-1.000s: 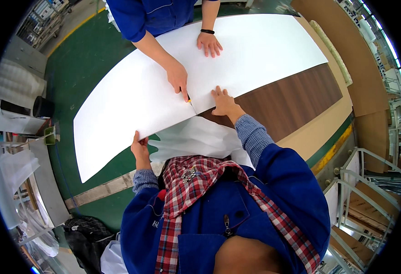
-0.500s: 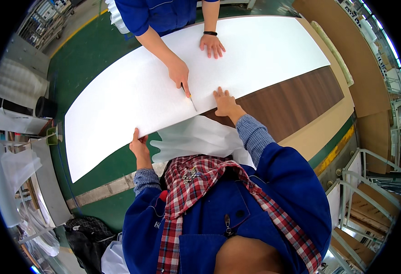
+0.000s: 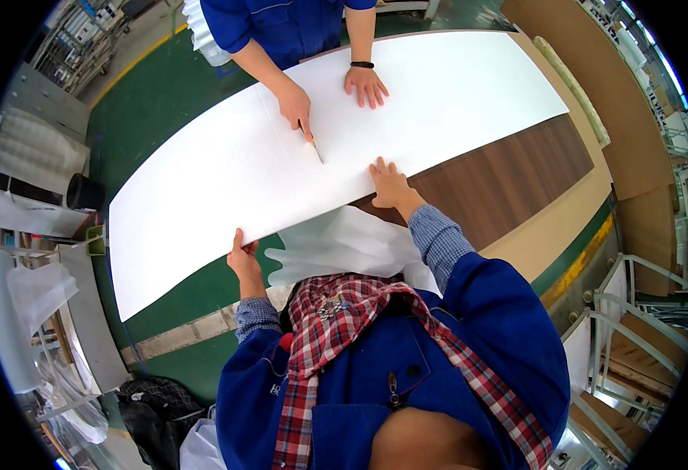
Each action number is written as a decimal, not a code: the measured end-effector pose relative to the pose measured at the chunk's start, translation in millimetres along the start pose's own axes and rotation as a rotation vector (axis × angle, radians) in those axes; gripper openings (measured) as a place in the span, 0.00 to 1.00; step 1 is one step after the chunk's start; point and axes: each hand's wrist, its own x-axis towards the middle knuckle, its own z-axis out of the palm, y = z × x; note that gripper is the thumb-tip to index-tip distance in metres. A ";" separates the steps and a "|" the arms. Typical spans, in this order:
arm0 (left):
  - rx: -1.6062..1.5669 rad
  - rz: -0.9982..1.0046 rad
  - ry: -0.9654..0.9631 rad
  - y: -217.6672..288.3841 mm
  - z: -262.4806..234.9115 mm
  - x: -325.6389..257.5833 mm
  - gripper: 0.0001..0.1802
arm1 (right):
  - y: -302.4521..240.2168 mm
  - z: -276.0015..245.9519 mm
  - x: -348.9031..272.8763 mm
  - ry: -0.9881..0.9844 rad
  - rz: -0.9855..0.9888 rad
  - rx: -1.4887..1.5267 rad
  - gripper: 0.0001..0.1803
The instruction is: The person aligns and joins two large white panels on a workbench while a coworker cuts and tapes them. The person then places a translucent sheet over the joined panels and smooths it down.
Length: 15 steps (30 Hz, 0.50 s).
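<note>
A long white sheet point(image 3: 203, 180) lies across a brown wood-grain board point(image 3: 492, 176), its left end reaching out past the board. My left hand point(image 3: 244, 262) pinches the sheet's near edge, thumb on top. Spread on the sheet's near edge, my right hand point(image 3: 391, 186) presses down where the brown board shows beside it. Across from me a co-worker's hand point(image 3: 294, 108) holds a thin-bladed cutter knife point(image 3: 315, 146), its tip at the sheet between my hands. The co-worker's other hand point(image 3: 366, 84) rests flat on the sheet.
Translucent white film point(image 3: 344, 247) hangs between the board and my body. Beneath the board is a tan board point(image 3: 528, 254). Large brown panels point(image 3: 610, 94) stand at the right, metal racks point(image 3: 633, 313) at the lower right. A black bag point(image 3: 156, 419) lies lower left.
The co-worker's knife has moved away from the near edge, farther across the sheet and slightly left. My hands keep their places on the sheet.
</note>
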 end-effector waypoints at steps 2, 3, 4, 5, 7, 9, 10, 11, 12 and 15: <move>0.007 -0.002 0.001 3.3 1.4 -1.8 0.15 | -0.2 0.1 -1.7 -0.002 0.008 -0.004 0.46; 0.007 0.002 0.003 4.2 1.9 -2.2 0.15 | -0.2 0.0 -1.6 0.000 0.006 -0.001 0.46; 0.006 0.006 0.004 5.0 2.5 -2.4 0.15 | -0.1 -0.3 -1.4 0.002 0.004 0.001 0.46; 0.006 0.009 0.006 6.0 2.7 -2.3 0.15 | -0.5 -0.8 -1.3 0.004 0.002 0.004 0.46; 0.020 0.022 0.009 2.4 2.6 0.9 0.15 | 0.8 -2.7 -0.1 -0.001 0.003 -0.002 0.46; 0.034 0.074 0.015 3.0 6.6 0.2 0.15 | 1.5 -2.7 0.5 -0.003 0.005 -0.006 0.46; 0.041 0.120 0.019 4.0 11.0 -3.8 0.15 | 2.7 -0.6 0.9 -0.003 0.007 -0.008 0.46; 0.047 0.167 0.024 5.4 14.4 -6.6 0.16 | 3.5 0.5 1.0 -0.003 0.009 -0.010 0.46; 0.070 0.185 0.011 4.8 15.7 -7.1 0.16 | 4.9 1.3 2.3 -0.002 0.011 -0.011 0.46; 0.140 0.249 -0.015 3.5 14.9 -7.6 0.17 | 7.2 2.2 3.8 -0.001 0.011 -0.011 0.46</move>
